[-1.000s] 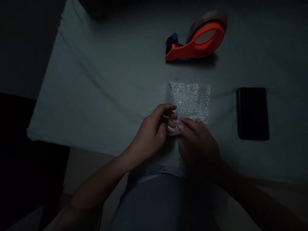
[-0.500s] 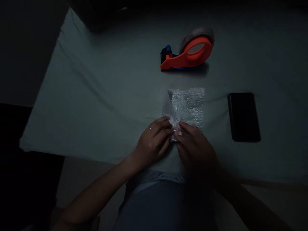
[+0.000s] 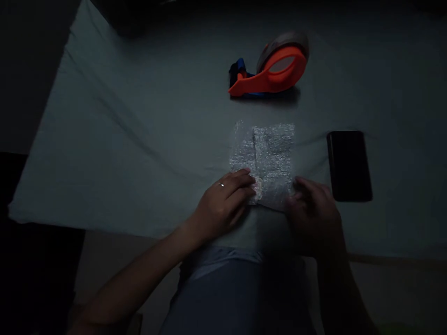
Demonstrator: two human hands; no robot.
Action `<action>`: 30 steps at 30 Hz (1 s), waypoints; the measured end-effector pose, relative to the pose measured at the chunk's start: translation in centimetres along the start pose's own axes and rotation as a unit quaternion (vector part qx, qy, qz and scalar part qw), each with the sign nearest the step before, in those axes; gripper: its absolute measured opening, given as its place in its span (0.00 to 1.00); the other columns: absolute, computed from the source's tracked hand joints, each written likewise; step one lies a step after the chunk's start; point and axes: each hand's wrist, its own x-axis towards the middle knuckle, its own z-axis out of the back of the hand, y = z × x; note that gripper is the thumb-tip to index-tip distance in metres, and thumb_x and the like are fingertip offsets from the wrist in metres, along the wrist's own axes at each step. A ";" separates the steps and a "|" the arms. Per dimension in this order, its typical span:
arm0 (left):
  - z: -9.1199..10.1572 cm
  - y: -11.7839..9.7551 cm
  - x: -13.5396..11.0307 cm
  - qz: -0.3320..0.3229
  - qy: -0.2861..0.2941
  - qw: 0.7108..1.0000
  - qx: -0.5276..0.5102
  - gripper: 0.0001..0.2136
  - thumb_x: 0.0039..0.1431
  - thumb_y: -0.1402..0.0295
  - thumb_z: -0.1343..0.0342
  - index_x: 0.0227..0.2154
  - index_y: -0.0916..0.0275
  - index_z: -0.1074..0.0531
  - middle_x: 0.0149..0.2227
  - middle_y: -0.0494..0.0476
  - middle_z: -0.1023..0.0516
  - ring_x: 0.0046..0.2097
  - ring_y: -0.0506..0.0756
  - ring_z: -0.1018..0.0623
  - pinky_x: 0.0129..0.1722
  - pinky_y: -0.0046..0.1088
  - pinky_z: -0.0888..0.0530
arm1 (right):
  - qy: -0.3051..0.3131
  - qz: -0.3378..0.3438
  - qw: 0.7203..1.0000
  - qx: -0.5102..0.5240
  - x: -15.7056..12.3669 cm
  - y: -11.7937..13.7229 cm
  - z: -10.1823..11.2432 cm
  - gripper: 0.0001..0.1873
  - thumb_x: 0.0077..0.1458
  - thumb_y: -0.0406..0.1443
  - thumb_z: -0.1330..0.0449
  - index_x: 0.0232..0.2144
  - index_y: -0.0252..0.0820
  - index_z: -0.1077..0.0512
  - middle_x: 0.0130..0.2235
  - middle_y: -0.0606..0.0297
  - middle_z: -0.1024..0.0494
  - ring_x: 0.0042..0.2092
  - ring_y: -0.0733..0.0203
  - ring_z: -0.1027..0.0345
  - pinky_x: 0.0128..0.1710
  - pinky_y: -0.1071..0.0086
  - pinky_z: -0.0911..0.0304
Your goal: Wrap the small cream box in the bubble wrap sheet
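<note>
A sheet of clear bubble wrap (image 3: 274,149) lies on the cloth, with a fold line running down it left of the middle. My left hand (image 3: 223,197), with a ring on one finger, presses its bent fingers together on the lower left part of the wrap, holding it down. A small pale pinkish thing (image 3: 258,187) shows just beyond those fingertips; its kind cannot be made out. At the lower right edge of the wrap, my right hand (image 3: 312,209) has its fingers closed on the corner. Dark shadow hides part of that grip.
An orange and blue tape dispenser (image 3: 268,79) with a roll of tape stands beyond the wrap. To the right lies a black phone-like slab (image 3: 350,166). A pale green cloth (image 3: 139,116) covers the table. The scene is dim.
My right hand has moved right, away from my left hand, to the wrap's lower right corner. The wrap's left part lies flatter and its lower right part now shows. The view has shifted slightly.
</note>
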 end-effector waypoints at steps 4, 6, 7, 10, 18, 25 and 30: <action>0.0 0.0 -0.1 0.002 0.006 1.000 0.000 0.13 0.59 0.79 0.51 0.45 0.64 0.31 0.50 0.66 0.25 0.60 0.61 0.30 0.56 0.44 0.27 | -0.005 0.048 0.999 -0.001 1.1 0.6 -0.7 0.17 0.56 0.42 0.42 0.46 0.43 0.28 0.46 0.56 0.31 0.38 0.60 0.31 0.34 0.64 0.30; 0.0 0.1 -0.1 -0.001 0.004 1.000 0.000 0.13 0.59 0.79 0.51 0.45 0.64 0.31 0.50 0.66 0.26 0.60 0.61 0.31 0.56 0.45 0.27 | 0.013 0.036 0.999 0.012 1.5 0.6 -1.0 0.12 0.55 0.43 0.41 0.37 0.42 0.27 0.47 0.56 0.31 0.36 0.61 0.32 0.32 0.64 0.30; -0.1 0.1 -0.1 -0.002 0.004 1.000 -0.001 0.13 0.59 0.80 0.51 0.45 0.65 0.31 0.50 0.66 0.26 0.60 0.61 0.31 0.56 0.45 0.27 | 0.016 0.028 0.999 0.019 1.6 0.6 -1.2 0.11 0.53 0.44 0.40 0.33 0.42 0.28 0.47 0.56 0.32 0.35 0.62 0.33 0.31 0.65 0.31; -0.1 0.2 -0.2 -0.006 0.006 1.000 -0.003 0.13 0.58 0.81 0.50 0.45 0.67 0.31 0.50 0.68 0.26 0.61 0.61 0.32 0.56 0.44 0.27 | 0.010 0.004 0.999 0.036 1.7 0.4 -1.3 0.10 0.52 0.43 0.38 0.31 0.42 0.30 0.47 0.56 0.31 0.34 0.63 0.34 0.29 0.66 0.32; 0.0 0.1 -0.2 -0.002 0.011 1.000 -0.009 0.13 0.58 0.80 0.50 0.45 0.65 0.32 0.50 0.67 0.26 0.60 0.61 0.31 0.56 0.45 0.27 | 0.068 -0.046 0.995 0.058 2.0 0.9 -0.6 0.10 0.50 0.43 0.38 0.28 0.42 0.29 0.37 0.62 0.29 0.28 0.66 0.36 0.24 0.71 0.36; -0.1 0.1 -0.1 -0.011 0.008 1.000 -0.017 0.13 0.57 0.82 0.50 0.44 0.68 0.31 0.49 0.68 0.26 0.59 0.61 0.30 0.56 0.43 0.27 | 0.101 -0.015 0.994 0.037 2.3 1.5 -0.8 0.14 0.50 0.41 0.40 0.19 0.42 0.37 0.29 0.67 0.32 0.26 0.67 0.40 0.26 0.71 0.42; 0.0 0.1 0.0 -0.026 0.012 1.000 -0.003 0.13 0.56 0.82 0.49 0.45 0.71 0.30 0.50 0.70 0.26 0.60 0.63 0.31 0.57 0.44 0.28 | 0.100 -0.098 0.989 0.042 1.9 2.2 -1.1 0.11 0.50 0.39 0.40 0.22 0.43 0.36 0.21 0.73 0.35 0.23 0.68 0.41 0.25 0.72 0.44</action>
